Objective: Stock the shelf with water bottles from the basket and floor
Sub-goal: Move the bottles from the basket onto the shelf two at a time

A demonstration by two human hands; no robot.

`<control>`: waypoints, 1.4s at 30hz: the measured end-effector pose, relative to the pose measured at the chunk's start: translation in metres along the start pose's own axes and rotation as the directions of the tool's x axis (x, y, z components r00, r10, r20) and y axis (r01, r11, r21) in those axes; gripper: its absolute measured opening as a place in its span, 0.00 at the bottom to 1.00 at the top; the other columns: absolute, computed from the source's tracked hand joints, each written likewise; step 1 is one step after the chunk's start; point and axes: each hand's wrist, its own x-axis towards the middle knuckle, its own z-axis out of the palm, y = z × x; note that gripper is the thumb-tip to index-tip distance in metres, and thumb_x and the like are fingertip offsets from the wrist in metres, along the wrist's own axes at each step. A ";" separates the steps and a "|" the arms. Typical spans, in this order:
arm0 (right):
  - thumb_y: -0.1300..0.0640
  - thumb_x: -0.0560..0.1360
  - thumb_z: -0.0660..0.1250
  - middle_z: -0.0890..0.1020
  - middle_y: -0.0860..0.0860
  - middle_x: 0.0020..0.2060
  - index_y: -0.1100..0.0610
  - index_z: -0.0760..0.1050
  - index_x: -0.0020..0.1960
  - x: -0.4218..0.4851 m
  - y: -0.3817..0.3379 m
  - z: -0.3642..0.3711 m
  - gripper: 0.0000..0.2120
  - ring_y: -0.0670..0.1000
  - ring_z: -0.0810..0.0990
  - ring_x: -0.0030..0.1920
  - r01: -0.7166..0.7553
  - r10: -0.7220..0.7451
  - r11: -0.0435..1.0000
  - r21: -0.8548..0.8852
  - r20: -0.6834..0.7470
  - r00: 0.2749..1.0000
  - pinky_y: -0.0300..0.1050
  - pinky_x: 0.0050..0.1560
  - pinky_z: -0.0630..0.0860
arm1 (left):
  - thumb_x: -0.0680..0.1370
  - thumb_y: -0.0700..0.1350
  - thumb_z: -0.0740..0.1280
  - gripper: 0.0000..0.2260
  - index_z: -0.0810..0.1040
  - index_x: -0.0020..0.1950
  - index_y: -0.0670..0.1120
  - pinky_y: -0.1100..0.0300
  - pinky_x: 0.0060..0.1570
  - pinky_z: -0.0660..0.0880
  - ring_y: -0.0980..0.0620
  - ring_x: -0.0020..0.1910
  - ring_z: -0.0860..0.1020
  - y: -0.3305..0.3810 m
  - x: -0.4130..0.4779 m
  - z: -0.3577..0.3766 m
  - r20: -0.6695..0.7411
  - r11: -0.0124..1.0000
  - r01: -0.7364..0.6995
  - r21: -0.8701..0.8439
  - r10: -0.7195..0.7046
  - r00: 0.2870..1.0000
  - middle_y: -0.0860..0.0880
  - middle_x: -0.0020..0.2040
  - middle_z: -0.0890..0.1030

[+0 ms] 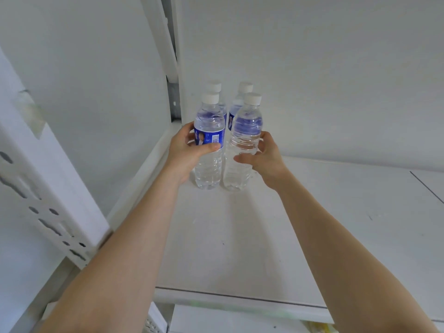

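Two clear water bottles with white caps stand upright on the white shelf point(240, 236) near its back left corner. My left hand point(186, 152) is wrapped around the left bottle point(209, 131) at its blue label. My right hand point(265, 159) grips the right bottle point(243, 131) around its middle, its label not showing. Both bottle bases touch the shelf board. Directly behind them stand two more capped bottles point(241, 92), mostly hidden by the front pair. The basket and the floor are out of sight.
A white back panel point(312, 80) closes the shelf behind the bottles. A white slotted upright point(48, 212) runs along the left side. The shelf's front edge point(240, 300) lies below my forearms. A seam point(425, 186) crosses the board at the right.
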 end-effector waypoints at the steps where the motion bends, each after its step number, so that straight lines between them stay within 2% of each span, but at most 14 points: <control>1: 0.71 0.63 0.77 0.80 0.53 0.55 0.56 0.69 0.61 0.004 0.001 0.000 0.32 0.51 0.82 0.47 0.002 -0.002 1.000 0.000 -0.004 1.000 0.49 0.47 0.79 | 0.56 0.46 0.81 0.33 0.77 0.61 0.50 0.46 0.59 0.77 0.47 0.57 0.80 -0.001 0.004 0.000 -0.001 1.000 0.004 0.005 -0.004 1.000 0.47 0.57 0.82; 6: 0.70 0.61 0.78 0.78 0.59 0.57 0.55 0.69 0.62 0.019 0.004 0.004 0.34 0.55 0.81 0.49 0.026 -0.027 0.998 -0.049 -0.018 0.999 0.52 0.50 0.81 | 0.58 0.45 0.80 0.33 0.77 0.62 0.50 0.50 0.58 0.78 0.49 0.57 0.80 -0.003 0.014 0.000 0.011 1.000 0.000 -0.001 0.000 1.000 0.50 0.57 0.82; 14: 0.70 0.61 0.79 0.77 0.60 0.58 0.56 0.68 0.64 0.020 0.007 0.007 0.37 0.54 0.81 0.49 0.028 -0.029 0.998 -0.058 -0.020 0.999 0.53 0.51 0.81 | 0.59 0.45 0.80 0.34 0.76 0.64 0.49 0.45 0.61 0.76 0.47 0.60 0.79 -0.006 0.016 -0.001 0.043 1.000 -0.001 -0.010 0.001 0.999 0.48 0.60 0.81; 18: 0.67 0.62 0.79 0.79 0.57 0.57 0.54 0.68 0.65 0.015 0.006 0.009 0.36 0.53 0.81 0.50 0.023 -0.025 0.996 -0.089 -0.022 0.999 0.44 0.43 0.79 | 0.60 0.44 0.80 0.31 0.77 0.62 0.49 0.46 0.61 0.76 0.48 0.59 0.80 -0.006 0.012 -0.002 0.045 1.000 -0.005 -0.019 0.006 0.999 0.49 0.57 0.82; 23: 0.65 0.63 0.79 0.79 0.54 0.57 0.52 0.68 0.66 0.004 0.003 0.009 0.36 0.53 0.80 0.56 0.033 -0.041 0.987 -0.157 -0.048 0.998 0.41 0.47 0.78 | 0.63 0.40 0.79 0.27 0.79 0.61 0.46 0.47 0.62 0.75 0.48 0.58 0.81 -0.006 0.002 -0.003 0.038 0.998 0.020 -0.054 -0.018 0.999 0.47 0.57 0.83; 27: 0.62 0.66 0.78 0.78 0.52 0.59 0.52 0.66 0.70 -0.013 -0.005 0.001 0.36 0.51 0.78 0.57 0.039 -0.062 0.971 -0.236 -0.090 0.994 0.41 0.51 0.77 | 0.65 0.40 0.77 0.22 0.81 0.59 0.48 0.51 0.63 0.75 0.52 0.57 0.81 -0.002 -0.010 -0.003 0.011 0.999 0.019 -0.047 -0.018 1.000 0.48 0.57 0.83; 30: 0.59 0.69 0.76 0.77 0.51 0.58 0.53 0.66 0.71 -0.033 -0.008 -0.003 0.33 0.52 0.78 0.57 0.051 -0.100 0.944 -0.326 -0.137 0.985 0.44 0.55 0.77 | 0.69 0.41 0.75 0.20 0.79 0.60 0.50 0.53 0.67 0.71 0.53 0.62 0.78 0.001 -0.022 -0.001 -0.059 1.000 0.003 -0.010 -0.003 0.998 0.50 0.60 0.81; 32: 0.57 0.71 0.74 0.77 0.50 0.56 0.54 0.67 0.71 -0.051 -0.007 -0.004 0.31 0.51 0.77 0.56 0.065 -0.142 0.912 -0.405 -0.162 0.977 0.42 0.55 0.75 | 0.73 0.42 0.72 0.23 0.74 0.68 0.48 0.56 0.68 0.69 0.53 0.66 0.74 0.000 -0.033 -0.003 -0.095 0.997 0.012 0.078 -0.004 0.995 0.50 0.67 0.76; 34: 0.55 0.72 0.72 0.77 0.51 0.58 0.54 0.67 0.71 -0.072 -0.005 -0.004 0.29 0.51 0.76 0.56 0.074 -0.176 0.864 -0.498 -0.161 0.971 0.40 0.54 0.71 | 0.76 0.43 0.69 0.23 0.72 0.71 0.46 0.62 0.67 0.68 0.53 0.68 0.73 -0.002 -0.051 -0.008 -0.070 0.968 -0.016 0.250 0.035 0.997 0.49 0.70 0.74; 36: 0.54 0.73 0.70 0.77 0.51 0.60 0.54 0.67 0.71 -0.095 -0.001 -0.005 0.28 0.52 0.75 0.60 0.071 -0.195 0.802 -0.593 -0.147 0.970 0.46 0.58 0.71 | 0.77 0.45 0.67 0.22 0.71 0.72 0.45 0.65 0.65 0.67 0.53 0.68 0.72 -0.005 -0.077 -0.014 -0.064 0.906 -0.059 0.420 0.095 0.993 0.48 0.69 0.74; 38: 0.52 0.74 0.69 0.77 0.51 0.62 0.53 0.66 0.71 -0.122 0.003 -0.005 0.27 0.54 0.74 0.63 0.056 -0.205 0.731 -0.680 -0.140 0.969 0.54 0.62 0.70 | 0.78 0.45 0.67 0.23 0.70 0.72 0.44 0.60 0.68 0.65 0.50 0.69 0.71 -0.006 -0.107 -0.019 -0.046 0.827 -0.105 0.552 0.157 0.987 0.46 0.70 0.73; 42: 0.48 0.75 0.65 0.77 0.51 0.63 0.53 0.66 0.71 -0.177 0.015 -0.009 0.26 0.56 0.72 0.63 0.049 -0.233 0.557 -0.829 -0.100 0.967 0.54 0.60 0.65 | 0.79 0.47 0.64 0.23 0.68 0.73 0.44 0.55 0.67 0.65 0.44 0.69 0.70 -0.011 -0.170 -0.026 0.083 0.666 -0.209 0.716 0.216 0.973 0.43 0.70 0.72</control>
